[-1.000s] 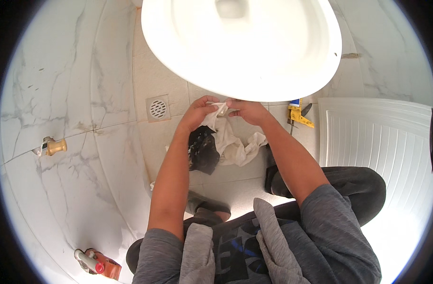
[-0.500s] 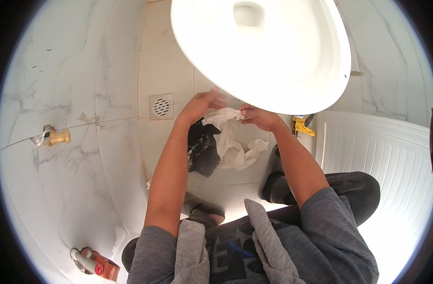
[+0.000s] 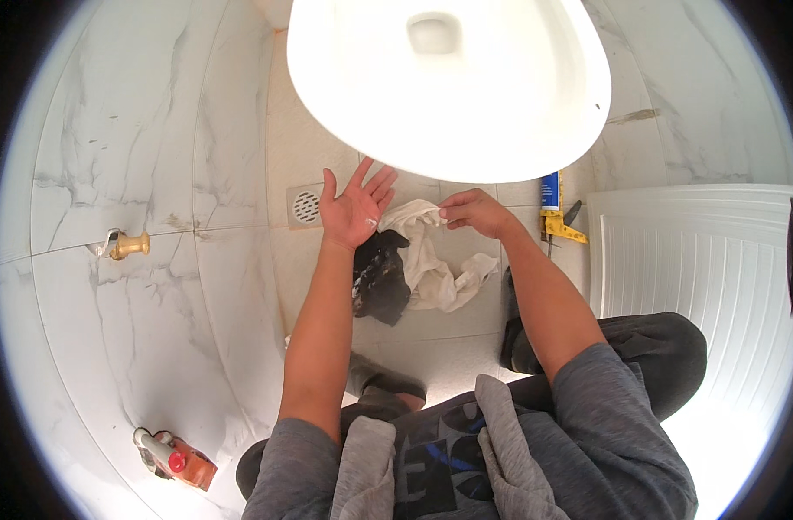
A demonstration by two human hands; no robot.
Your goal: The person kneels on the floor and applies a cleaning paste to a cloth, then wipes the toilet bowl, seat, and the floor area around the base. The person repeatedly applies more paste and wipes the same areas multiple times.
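My right hand pinches the upper edge of a crumpled white cloth, whose lower folds rest on the tiled floor. Palm up and fingers spread, my left hand holds nothing; a white smear shows near the heel of its palm. Just below it, against the white cloth, lies a black cloth with pale stains. The rounded front of a white toilet bowl hangs over the space just beyond both hands.
A yellow caulking gun with a blue tube is right of my right hand, near a ribbed white panel. A round floor drain lies to the left. A brass-coloured valve juts from the marbled wall; an orange-red container is lower left.
My left hand has come off the white cloth and turned palm up with its fingers spread. My right hand still grips the cloth. The whole view has shifted slightly.
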